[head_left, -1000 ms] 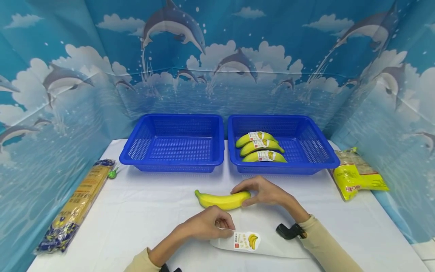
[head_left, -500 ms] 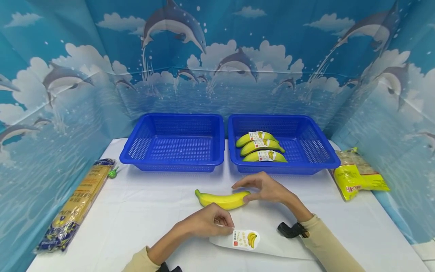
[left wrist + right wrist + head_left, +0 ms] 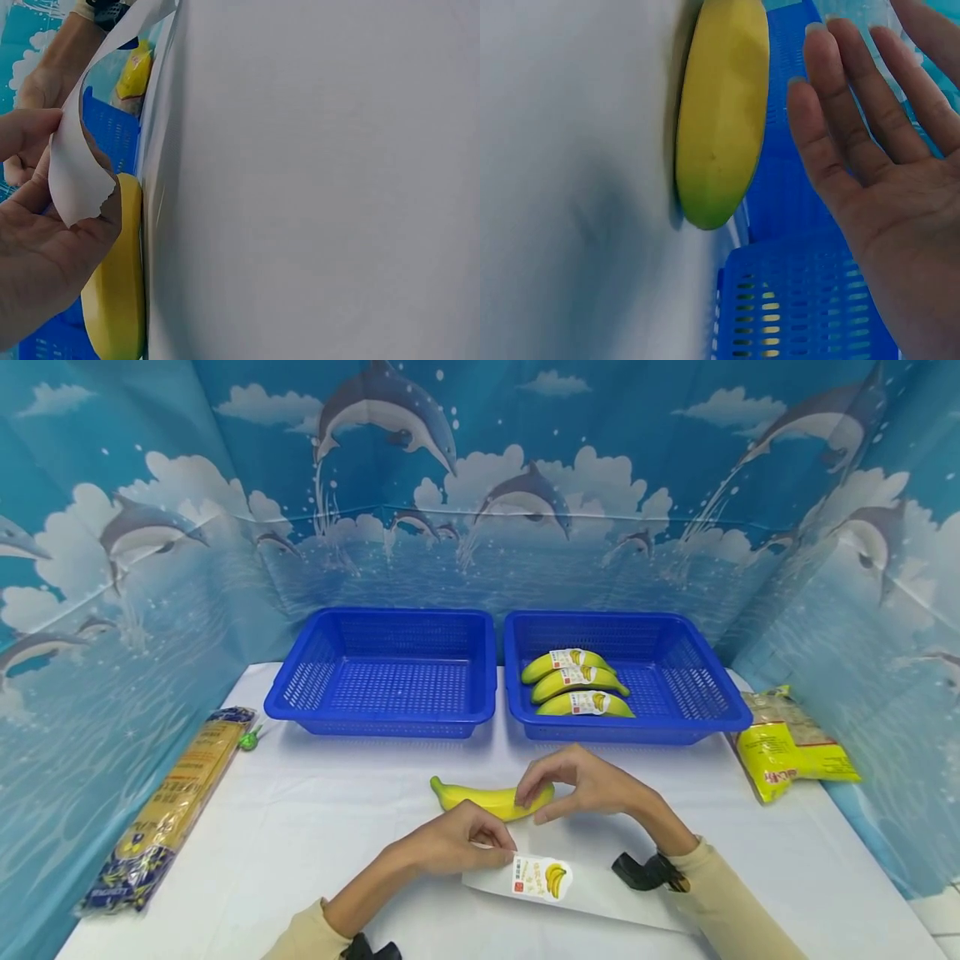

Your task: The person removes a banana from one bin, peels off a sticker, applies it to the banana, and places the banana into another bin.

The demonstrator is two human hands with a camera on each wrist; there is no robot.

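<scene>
In the head view a yellow banana lies across the white table. My left hand, in front of it, pinches the left end of a long white sticker strip. A banana-print sticker shows on the strip beside the fingertips. From the left wrist, the strip curls up between thumb and fingers. Its lower end is ragged. My right hand hovers at the banana's right end, fingers loosely bent and holding nothing. In the right wrist view these fingers are apart from the banana.
At the back stand two blue baskets, the left one and the right one. Three labelled bananas lie in the right one. Spaghetti packs and a small green item lie left, a yellow bag right.
The right hand has come off the banana's right end, and its fingers have shifted toward the front. The left hand has raised its end of the strip slightly. The banana has stayed in place.
</scene>
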